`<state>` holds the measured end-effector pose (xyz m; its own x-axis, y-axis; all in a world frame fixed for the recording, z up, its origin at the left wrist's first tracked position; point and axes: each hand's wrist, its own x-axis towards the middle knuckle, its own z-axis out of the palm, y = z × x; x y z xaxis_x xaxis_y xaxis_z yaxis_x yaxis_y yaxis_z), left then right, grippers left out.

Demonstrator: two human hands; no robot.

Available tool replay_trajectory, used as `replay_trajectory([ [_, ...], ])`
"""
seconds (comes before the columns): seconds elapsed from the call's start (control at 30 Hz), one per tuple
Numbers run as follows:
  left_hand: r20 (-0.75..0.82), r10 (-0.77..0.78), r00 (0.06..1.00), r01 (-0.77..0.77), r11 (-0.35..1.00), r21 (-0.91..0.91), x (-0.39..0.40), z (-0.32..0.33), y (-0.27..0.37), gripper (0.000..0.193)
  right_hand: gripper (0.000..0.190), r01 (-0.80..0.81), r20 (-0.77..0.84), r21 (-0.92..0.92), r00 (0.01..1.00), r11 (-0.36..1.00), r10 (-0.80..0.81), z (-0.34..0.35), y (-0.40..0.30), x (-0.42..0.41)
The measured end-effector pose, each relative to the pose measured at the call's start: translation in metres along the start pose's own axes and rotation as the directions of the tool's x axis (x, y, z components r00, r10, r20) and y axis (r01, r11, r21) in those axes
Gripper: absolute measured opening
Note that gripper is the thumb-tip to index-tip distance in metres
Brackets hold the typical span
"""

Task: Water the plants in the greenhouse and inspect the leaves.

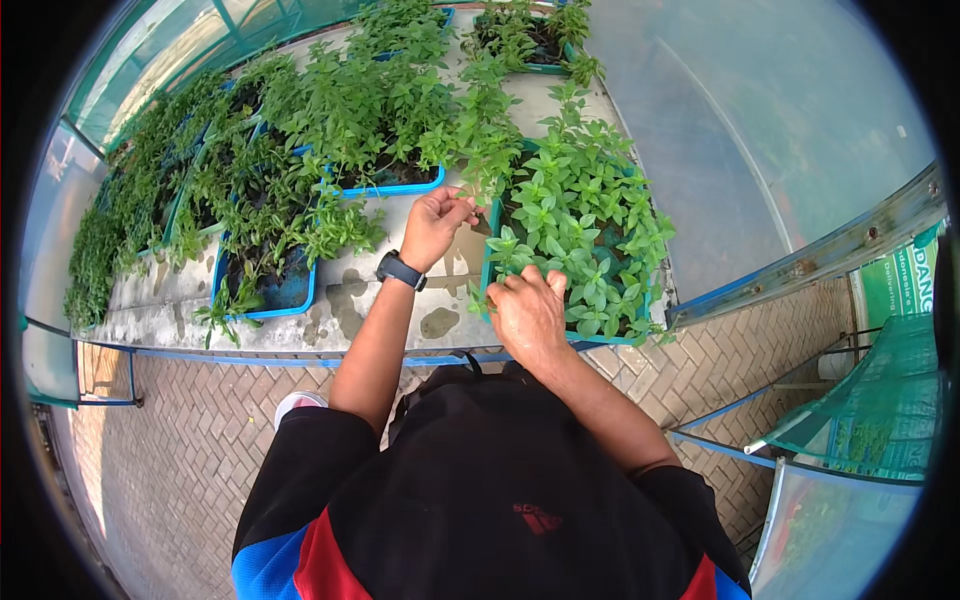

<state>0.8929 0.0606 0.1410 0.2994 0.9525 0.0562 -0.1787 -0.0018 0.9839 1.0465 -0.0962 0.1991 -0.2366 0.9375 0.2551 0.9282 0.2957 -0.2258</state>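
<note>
My left hand [436, 225], with a dark watch [401, 271] on its wrist, has thumb and fingers pinched together at a thin plant stem beside a hanging leafy shoot [491, 176]. The hand is over the gap between two trays. My right hand [529, 315] is curled over the near left corner of a teal planting tray [493, 259] full of bright green leafy plants [577, 217]. A small leafy sprig [477, 300] sticks out beside its thumb side; the fingertips' grip is partly hidden.
The trays stand on a stained pale tabletop [360, 300] with a blue metal edge. A blue tray [390, 190] and another blue tray [276, 309] hold more plants, with further trays behind. Clear plastic sheeting [720, 135] hangs at the right, above brick paving [195, 420].
</note>
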Motion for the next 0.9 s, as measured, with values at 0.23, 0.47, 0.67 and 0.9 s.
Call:
replay_trajectory([
  [0.23, -0.089, 0.052, 0.995, -0.047, 0.997, 0.06, -0.022, -0.018, 0.028, 0.014, 0.013, 0.001, -0.019, 0.159, 1.0, 0.987, 0.002, -0.066, 0.007, 0.015],
  [0.47, -0.102, 0.072, 0.992, -0.071, 0.997, 0.02, -0.037, -0.033, 0.025, 0.013, 0.018, 0.021, -0.021, 0.273, 1.0, 0.962, -0.016, -0.125, 0.0, 0.043],
  [0.67, -0.143, 0.08, 0.986, -0.065, 0.992, 0.105, -0.055, -0.038, 0.034, 0.013, 0.016, 0.127, -0.194, 0.299, 0.979, 0.946, -0.07, -0.137, 0.013, 0.09],
  [0.9, -0.131, 0.067, 0.989, -0.055, 0.994, 0.096, -0.081, -0.034, 0.041, 0.013, 0.027, 0.102, 0.004, 0.191, 0.995, 0.976, -0.104, -0.106, 0.056, 0.127],
])
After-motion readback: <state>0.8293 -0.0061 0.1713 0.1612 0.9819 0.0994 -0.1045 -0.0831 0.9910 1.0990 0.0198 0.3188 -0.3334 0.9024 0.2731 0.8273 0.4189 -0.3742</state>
